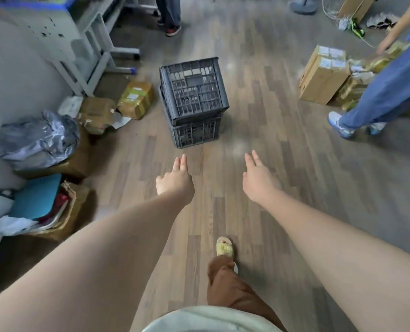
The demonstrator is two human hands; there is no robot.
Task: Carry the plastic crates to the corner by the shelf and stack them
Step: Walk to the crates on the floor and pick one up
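Two dark grey plastic crates stand stacked on the wooden floor ahead of me. The upper crate [194, 89] sits slightly askew on the lower crate [195, 134]. My left hand [175, 180] is stretched forward with flat fingers, a short way in front of the stack and touching nothing. My right hand [259, 180] reaches out beside it, also empty with fingers extended. Both hands are apart from the crates.
A grey metal shelf frame [96, 44] stands at the upper left, with taped parcels [135, 98], a grey plastic bag [38, 140] and a box of folders [43, 207] along the left. Cardboard boxes [323, 77] and a person in blue trousers [379, 97] are on the right. Another person's feet [171, 27] stand at the top.
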